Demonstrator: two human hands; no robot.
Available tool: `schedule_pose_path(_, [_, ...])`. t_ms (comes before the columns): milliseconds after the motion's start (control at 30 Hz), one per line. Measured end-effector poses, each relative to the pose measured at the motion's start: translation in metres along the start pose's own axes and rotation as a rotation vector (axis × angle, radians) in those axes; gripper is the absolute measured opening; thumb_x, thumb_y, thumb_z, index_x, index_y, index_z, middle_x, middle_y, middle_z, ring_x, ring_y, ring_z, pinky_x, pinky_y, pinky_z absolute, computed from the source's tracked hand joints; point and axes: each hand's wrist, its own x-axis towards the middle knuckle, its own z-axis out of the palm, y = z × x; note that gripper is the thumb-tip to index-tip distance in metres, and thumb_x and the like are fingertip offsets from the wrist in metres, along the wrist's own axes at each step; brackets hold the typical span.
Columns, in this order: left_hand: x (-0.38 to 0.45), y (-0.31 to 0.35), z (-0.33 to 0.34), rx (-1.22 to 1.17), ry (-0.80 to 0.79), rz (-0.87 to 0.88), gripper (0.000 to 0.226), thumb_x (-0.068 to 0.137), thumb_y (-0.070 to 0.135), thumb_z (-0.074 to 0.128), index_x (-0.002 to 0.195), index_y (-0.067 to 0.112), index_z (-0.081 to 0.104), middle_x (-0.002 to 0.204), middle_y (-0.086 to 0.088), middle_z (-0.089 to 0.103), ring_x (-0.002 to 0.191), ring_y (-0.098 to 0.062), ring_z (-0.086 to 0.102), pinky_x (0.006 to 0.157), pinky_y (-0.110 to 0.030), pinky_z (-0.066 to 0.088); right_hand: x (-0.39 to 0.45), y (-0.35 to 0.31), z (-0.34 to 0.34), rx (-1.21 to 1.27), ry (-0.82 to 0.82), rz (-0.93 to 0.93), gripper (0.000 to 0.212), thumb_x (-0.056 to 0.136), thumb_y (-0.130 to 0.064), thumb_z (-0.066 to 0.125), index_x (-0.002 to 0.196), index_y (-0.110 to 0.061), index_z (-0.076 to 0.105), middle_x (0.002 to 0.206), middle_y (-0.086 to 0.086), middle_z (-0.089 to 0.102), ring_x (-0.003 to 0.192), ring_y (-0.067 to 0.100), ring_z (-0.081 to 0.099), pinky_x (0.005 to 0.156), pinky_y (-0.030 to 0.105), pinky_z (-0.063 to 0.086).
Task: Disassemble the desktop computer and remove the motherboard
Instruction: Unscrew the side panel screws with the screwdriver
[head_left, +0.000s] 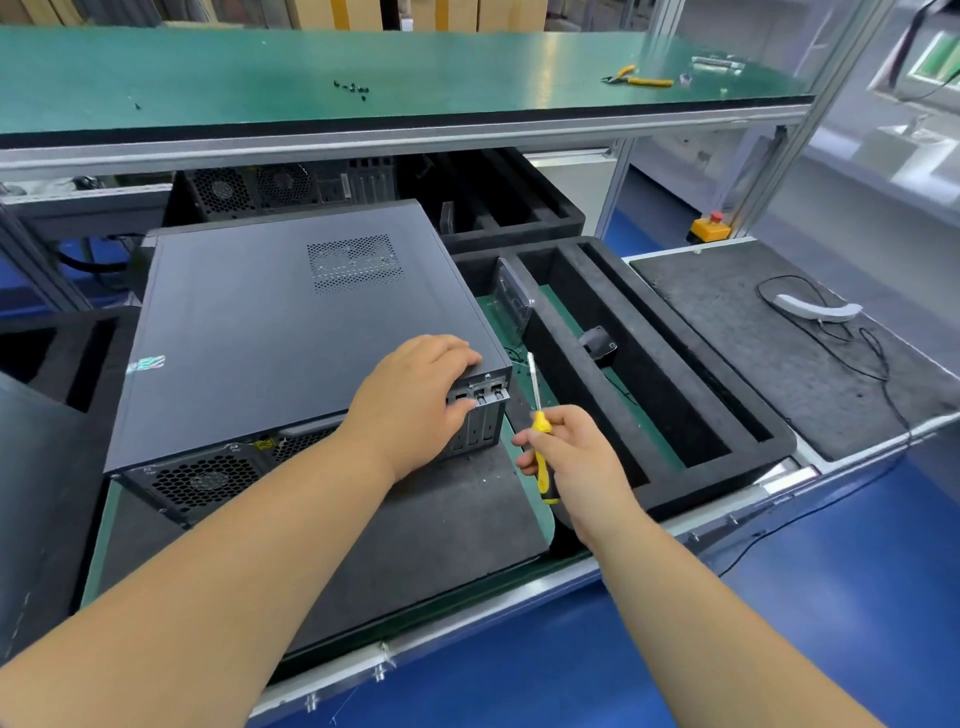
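Shelf (208, 67) with a green mat spans the top of the frame, with small dark screws (353, 88) near its middle and yellow-handled pliers (636, 78) toward the upper right. Below it, left of centre, the desktop computer (291, 332) lies on its side on a dark foam pad (441, 519), side panel on and facing up, its rear with fan grille toward the lower left. Just right of it sits a black foam tray (769, 431) with long slots, and at the far right a grey mat (753, 291) carries a white curved piece with a thin black cable (815, 306). The left hand (421, 395) rests on the case's near right corner, fingers curled over the edge by the expansion slots. The right hand (571, 452), just right of that corner, grips a yellow-handled screwdriver (540, 441), its shaft pointing up.
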Motion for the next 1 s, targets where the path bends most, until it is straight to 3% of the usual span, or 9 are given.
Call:
schedule_pose_path(100, [0.016,-0.003,0.001,0.003,-0.061,0.066,0.048,0.088,0.035,0.062,0.135,0.026,0.051,0.137,0.009,0.049,0.127,-0.014,0.042,0.106,-0.033,0.037,-0.016,-0.009,0.003,0.038,-0.051,-0.069,0.019,0.097,-0.016,0.053,0.112,-0.026,0.06,0.09,0.003,0.073,0.058,0.018,0.06,0.055,0.025,0.05])
schedule_pose_path(200, [0.029,-0.008,0.003,-0.033,-0.132,0.109,0.05,0.087,0.034,0.064,0.136,0.028,0.05,0.138,0.009,0.047,0.128,-0.015,0.041,0.106,-0.032,0.037,-0.025,-0.011,0.006,0.005,-0.069,-0.052,0.018,0.096,-0.022,0.056,0.111,-0.03,0.064,0.085,0.004,0.072,0.05,0.019,0.053,0.049,0.026,0.045])
schedule_pose_path(567, [0.035,-0.019,0.014,-0.185,-0.025,0.083,0.038,0.083,0.033,0.068,0.12,0.037,0.062,0.119,0.017,0.056,0.111,-0.008,0.049,0.087,-0.022,0.039,-0.034,-0.013,0.01,-0.036,-0.026,-0.003,0.014,0.095,-0.027,0.055,0.1,-0.032,0.066,0.08,0.002,0.073,0.042,0.013,0.04,0.047,0.023,0.04])
schedule_pose_path(1000, [0.035,-0.02,0.015,-0.191,-0.015,0.058,0.037,0.083,0.036,0.067,0.12,0.039,0.063,0.117,0.019,0.056,0.111,-0.006,0.048,0.083,-0.022,0.04,-0.035,-0.015,0.007,-0.015,-0.029,0.032,0.015,0.095,-0.026,0.054,0.099,-0.03,0.068,0.08,0.003,0.073,0.041,0.012,0.038,0.046,0.023,0.038])
